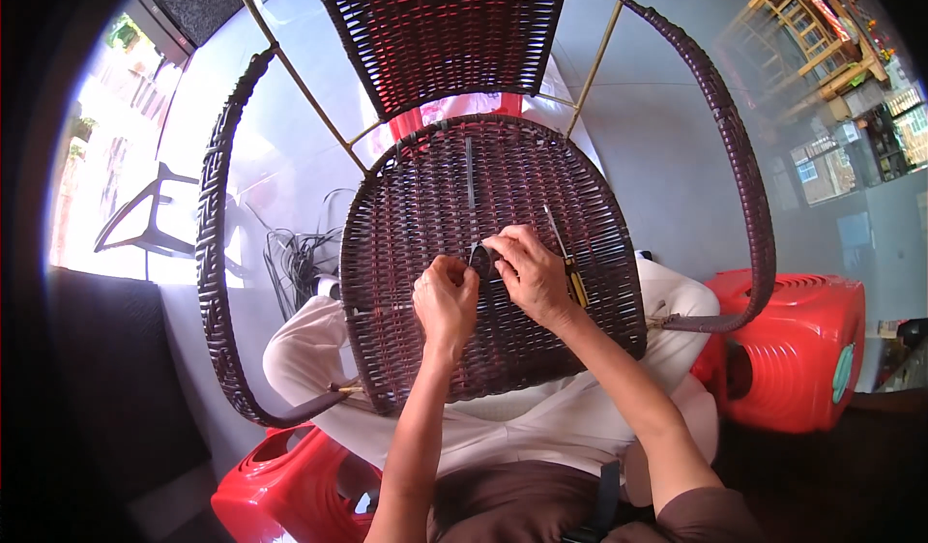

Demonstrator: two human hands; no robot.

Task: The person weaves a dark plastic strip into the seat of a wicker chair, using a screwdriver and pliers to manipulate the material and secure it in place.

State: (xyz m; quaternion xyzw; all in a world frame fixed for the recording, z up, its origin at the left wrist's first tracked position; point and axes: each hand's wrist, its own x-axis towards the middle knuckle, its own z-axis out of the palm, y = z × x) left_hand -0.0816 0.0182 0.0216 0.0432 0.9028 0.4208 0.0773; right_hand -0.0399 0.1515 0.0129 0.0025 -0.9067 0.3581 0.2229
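Pinched fingertips form the grip of both my left hand point(447, 301) and right hand point(532, 277), holding a thin, dark, flexible strip point(481, 261) just over the dark brown woven chair seat point(406, 214). Uneven pulling could kink it or let it slip; a wide sweep rightward could knock the yellow-and-black-handled screwdriver point(576, 284) lying beside my right hand. My left forearm point(418, 427) rises nearly straight; my right forearm point(623, 379) slants inward.
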